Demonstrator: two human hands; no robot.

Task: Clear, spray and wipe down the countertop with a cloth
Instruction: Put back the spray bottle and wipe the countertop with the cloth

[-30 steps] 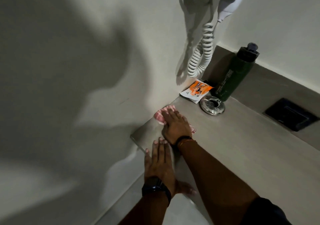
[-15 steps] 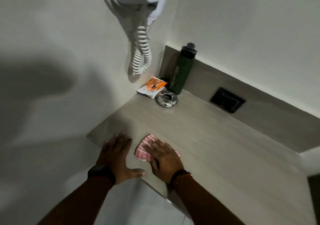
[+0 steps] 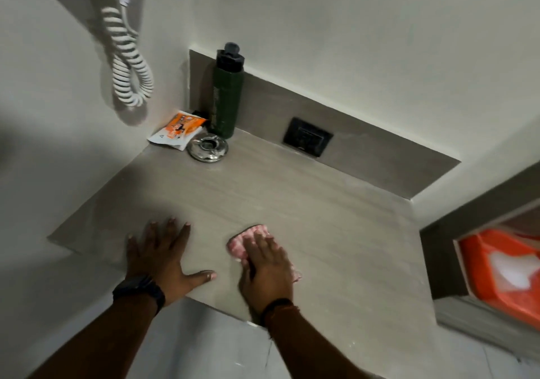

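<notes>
Near the worktop's [image 3: 306,191] front edge, at six o'clock, the right hand [image 3: 267,270] presses flat, fingers together, on the pink cloth [image 3: 248,240]; the left hand [image 3: 163,256] braces, fingers spread and empty. Overlapping strokes toward twelve o'clock should work best (lifting the bottle [image 3: 226,95], ashtray [image 3: 208,146] and orange packet [image 3: 176,130]). No writing is legible.

Dark green bottle [image 3: 226,98] with black cap stands upright in the back corner. Round metal ashtray [image 3: 207,146] just before it, orange-white sachet [image 3: 177,130] beside. White coiled cord [image 3: 128,60] hangs on wall.

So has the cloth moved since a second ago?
Yes. The cloth, under the right hand, moved from the left wall toward the counter's front edge and rightward.
</notes>
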